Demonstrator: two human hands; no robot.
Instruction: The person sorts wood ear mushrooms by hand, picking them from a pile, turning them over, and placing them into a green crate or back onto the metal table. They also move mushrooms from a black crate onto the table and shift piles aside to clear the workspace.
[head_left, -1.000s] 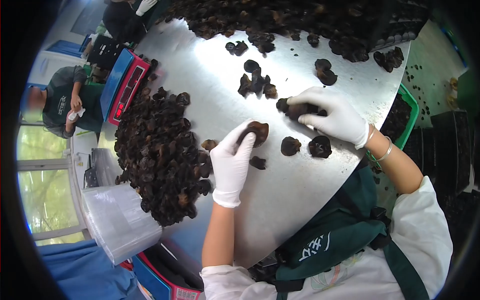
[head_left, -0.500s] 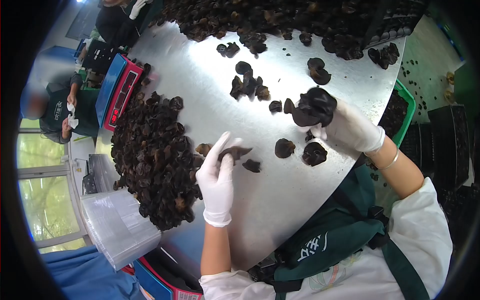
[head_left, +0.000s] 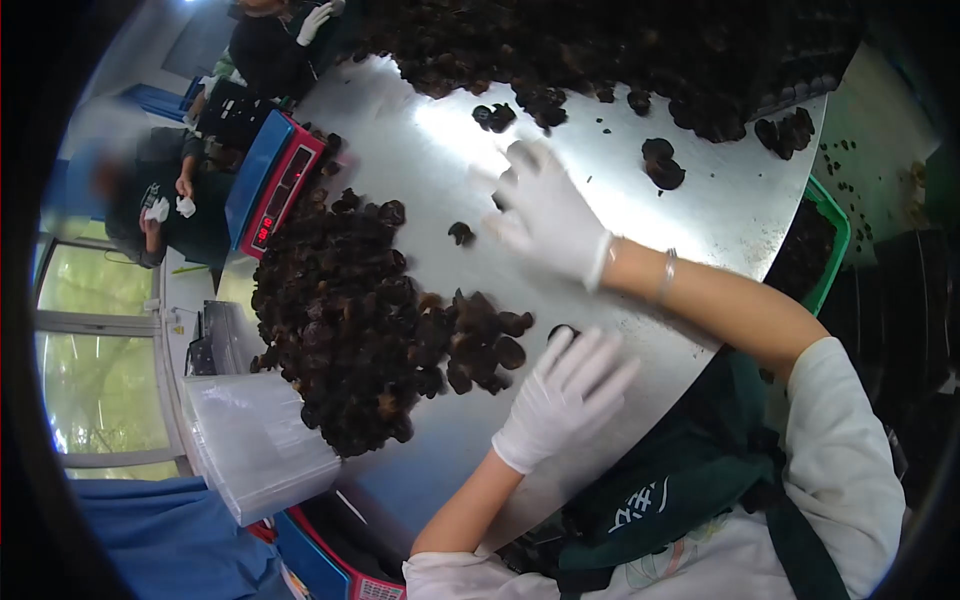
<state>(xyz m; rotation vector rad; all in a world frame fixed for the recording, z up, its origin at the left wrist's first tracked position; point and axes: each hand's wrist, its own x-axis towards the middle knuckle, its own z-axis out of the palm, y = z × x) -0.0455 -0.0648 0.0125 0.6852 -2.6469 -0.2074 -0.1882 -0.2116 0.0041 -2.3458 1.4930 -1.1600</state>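
My left hand (head_left: pixel 568 395), in a white glove, is low over the metal table with its fingers stretched out. By its fingertips a dark wood ear mushroom (head_left: pixel 564 332) partly shows. My right hand (head_left: pixel 550 215), also gloved and blurred by motion, reaches across the table with its fingers spread. A dark piece is partly hidden beneath its fingers. Left of my hands, a small cluster of wood ear mushrooms (head_left: pixel 485 340) touches the big pile of wood ear mushrooms (head_left: pixel 345 310). One small wood ear mushroom (head_left: pixel 461 233) lies alone left of my right hand.
A larger mushroom heap (head_left: pixel 600 45) covers the far side. A red-and-blue scale (head_left: pixel 275 190) stands behind the left pile, and clear plastic bags (head_left: pixel 255 440) lie at the left edge. A green crate (head_left: pixel 835 240) is at right. Two other people are at upper left.
My right hand has let go of its mushrooms and moved left across the table. My left hand has moved right, away from the pile. More mushrooms now lie beside the left pile.
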